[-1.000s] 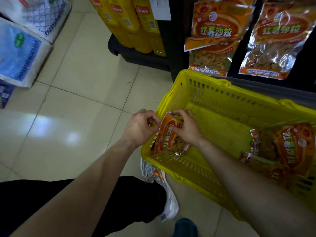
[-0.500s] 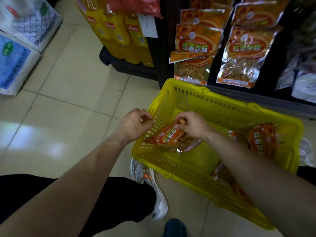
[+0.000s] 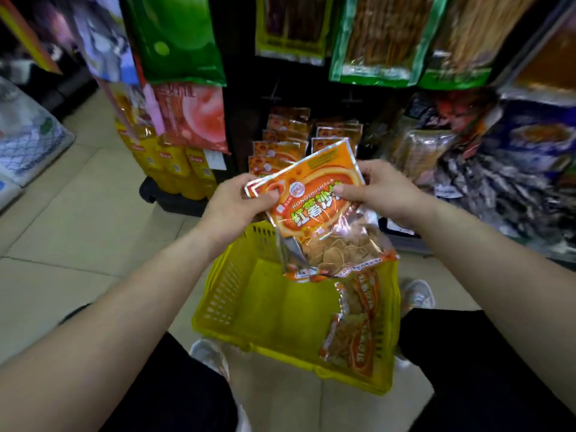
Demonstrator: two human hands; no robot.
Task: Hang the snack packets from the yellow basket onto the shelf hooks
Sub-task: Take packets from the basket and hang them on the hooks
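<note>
Snack packet is being carried shelfward, left hand and right hand both grasping it; next, threading its top onto a hook

1. We see a snack packet that is orange with a red ring, green letters and a clear shiny bottom.
2. We see a bright yellow basket with little slots in its wall.
3. The packets in the basket are orange and red too.
4. We see big green bags hanging up high.
5. The bottles are yellow with red labels.
6. The floor is pale cream tiles.
</note>
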